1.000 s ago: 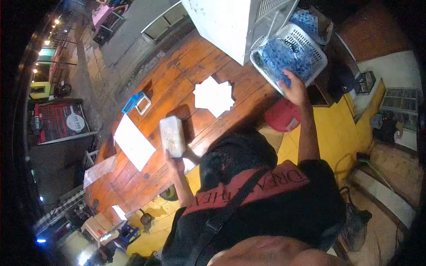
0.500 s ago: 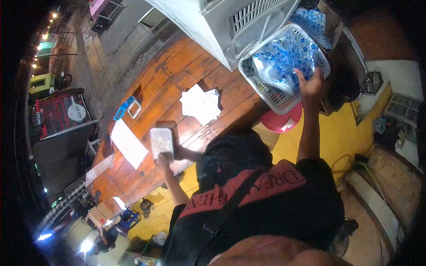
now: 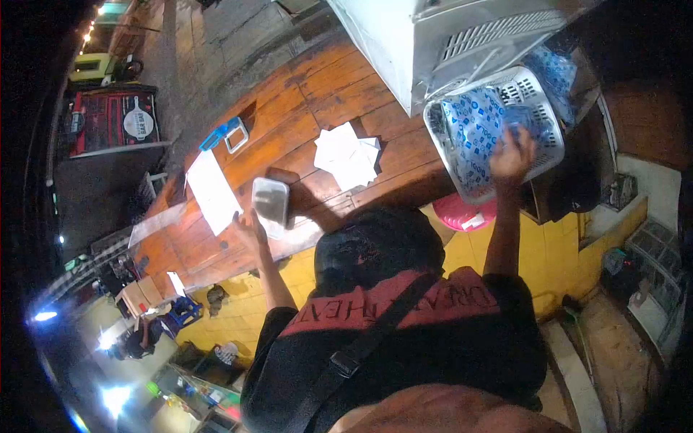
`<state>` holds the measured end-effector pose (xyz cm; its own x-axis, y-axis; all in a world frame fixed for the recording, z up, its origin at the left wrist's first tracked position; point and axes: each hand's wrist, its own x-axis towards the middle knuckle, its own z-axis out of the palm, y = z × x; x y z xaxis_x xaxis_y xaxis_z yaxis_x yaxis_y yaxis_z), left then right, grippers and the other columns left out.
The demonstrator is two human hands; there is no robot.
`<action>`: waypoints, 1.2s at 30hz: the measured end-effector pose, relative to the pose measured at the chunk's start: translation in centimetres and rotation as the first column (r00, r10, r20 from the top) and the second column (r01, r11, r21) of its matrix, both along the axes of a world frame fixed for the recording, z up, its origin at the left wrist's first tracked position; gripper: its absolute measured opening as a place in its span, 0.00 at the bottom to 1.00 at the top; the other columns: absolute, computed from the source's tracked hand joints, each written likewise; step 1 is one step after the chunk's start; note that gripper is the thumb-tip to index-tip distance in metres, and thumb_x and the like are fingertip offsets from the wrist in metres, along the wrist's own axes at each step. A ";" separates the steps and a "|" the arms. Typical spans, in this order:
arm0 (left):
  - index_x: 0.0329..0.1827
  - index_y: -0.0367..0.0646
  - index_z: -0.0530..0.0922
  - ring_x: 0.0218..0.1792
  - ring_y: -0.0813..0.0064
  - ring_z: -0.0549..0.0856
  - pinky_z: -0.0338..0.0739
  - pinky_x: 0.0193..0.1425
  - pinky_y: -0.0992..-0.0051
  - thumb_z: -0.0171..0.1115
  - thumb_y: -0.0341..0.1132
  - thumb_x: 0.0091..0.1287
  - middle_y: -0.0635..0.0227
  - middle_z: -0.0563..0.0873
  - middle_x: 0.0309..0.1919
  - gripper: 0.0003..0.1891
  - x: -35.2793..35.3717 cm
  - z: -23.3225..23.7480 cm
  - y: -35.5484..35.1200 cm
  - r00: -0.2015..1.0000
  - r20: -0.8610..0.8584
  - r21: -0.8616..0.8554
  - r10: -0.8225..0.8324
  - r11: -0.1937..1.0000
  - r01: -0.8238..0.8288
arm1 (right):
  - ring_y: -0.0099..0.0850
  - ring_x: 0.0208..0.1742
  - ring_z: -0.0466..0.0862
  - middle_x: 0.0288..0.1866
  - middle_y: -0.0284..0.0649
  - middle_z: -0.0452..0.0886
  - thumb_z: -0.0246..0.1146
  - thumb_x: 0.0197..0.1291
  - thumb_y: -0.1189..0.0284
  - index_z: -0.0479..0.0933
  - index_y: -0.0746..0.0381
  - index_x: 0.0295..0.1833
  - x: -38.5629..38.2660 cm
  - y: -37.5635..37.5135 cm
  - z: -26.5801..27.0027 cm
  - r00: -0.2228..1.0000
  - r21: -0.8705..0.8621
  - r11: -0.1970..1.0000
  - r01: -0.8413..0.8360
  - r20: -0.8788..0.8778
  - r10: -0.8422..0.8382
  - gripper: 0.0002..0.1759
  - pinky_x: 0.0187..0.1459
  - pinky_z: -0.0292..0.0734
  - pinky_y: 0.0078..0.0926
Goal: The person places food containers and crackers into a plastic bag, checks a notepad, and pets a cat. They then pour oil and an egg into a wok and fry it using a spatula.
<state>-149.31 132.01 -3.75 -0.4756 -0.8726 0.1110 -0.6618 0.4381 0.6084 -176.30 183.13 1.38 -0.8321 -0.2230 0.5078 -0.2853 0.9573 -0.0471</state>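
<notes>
My left hand (image 3: 250,232) is on the wooden table, fingers apart, between a white sheet of paper (image 3: 215,193) and a rectangular translucent plastic tub (image 3: 271,202). Its fingertips are at the paper's near corner, and the tub sits just right of them. My right hand (image 3: 512,157) reaches into a white slotted plastic basket (image 3: 453,173). Its fingers are bent around part of a blue-printed clear plastic bag (image 3: 473,119), though they are somewhat blurred. More of the plastic fills the basket's left side.
Several overlapping white papers (image 3: 345,160) lie mid-table. A blue-and-white frame-like object (image 3: 224,135) rests near the far edge. A large white cabinet (image 3: 433,50) stands behind the basket, with a pink round container (image 3: 462,213) below it. More blue-printed plastic (image 3: 554,79) is behind the basket.
My left hand has moved off the tub's near end toward the paper. In the basket, my right hand has closed on the plastic, which is bunched differently. The whole view has shifted.
</notes>
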 end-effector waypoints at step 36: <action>0.66 0.40 0.48 0.52 0.44 0.65 0.59 0.56 0.50 0.73 0.53 0.30 0.40 0.64 0.51 0.60 0.2 -1.1 6.2 0.907 0.419 -0.094 0.034 0.996 0.006 | 0.54 0.37 0.78 0.30 0.56 0.78 0.53 0.54 0.72 0.71 0.61 0.42 2.5 -7.8 -1.1 0.742 0.032 0.990 0.140 0.658 -0.126 0.10 0.37 0.71 0.48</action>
<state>-149.11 138.23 -4.85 -0.4832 -0.8754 -0.0172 -0.8537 0.4667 0.2311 -173.84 175.36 0.30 -0.9816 -0.0807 -0.1730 -0.0466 0.9801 -0.1928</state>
